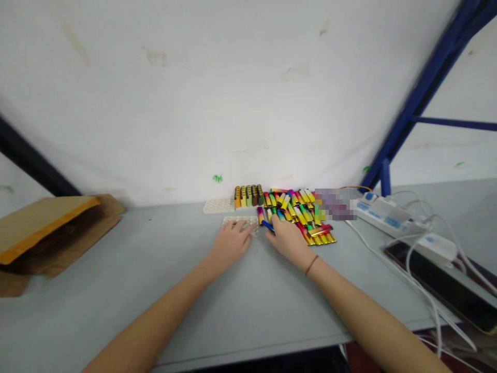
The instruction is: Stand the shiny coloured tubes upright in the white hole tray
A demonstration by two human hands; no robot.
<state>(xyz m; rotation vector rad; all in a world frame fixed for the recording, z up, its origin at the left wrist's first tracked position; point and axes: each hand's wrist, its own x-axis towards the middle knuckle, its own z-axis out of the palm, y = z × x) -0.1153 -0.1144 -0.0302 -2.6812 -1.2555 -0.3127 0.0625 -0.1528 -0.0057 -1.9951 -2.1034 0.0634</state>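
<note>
My left hand (232, 242) lies over a small white tray (225, 224) with a grid of holes, its fingers spread across it. Pinched in my right hand (289, 239) is a blue lighter (267, 226), partly hidden by the fingers. Just beyond and to the right is a loose pile of shiny lighters (301, 213) in yellow, red, green and purple. Behind the trays, an upright block of lighters (248, 196) stands in rows against the wall. A second white tray (218, 206) lies flat to its left.
On the left lies an open brown paper envelope (50, 223). A white power strip (392, 217) with plugs and cables occupies the right side, beside a dark phone-like slab (442, 285). Blue metal framing (404, 124) rises at the right; the wall (248, 103) closes off the back.
</note>
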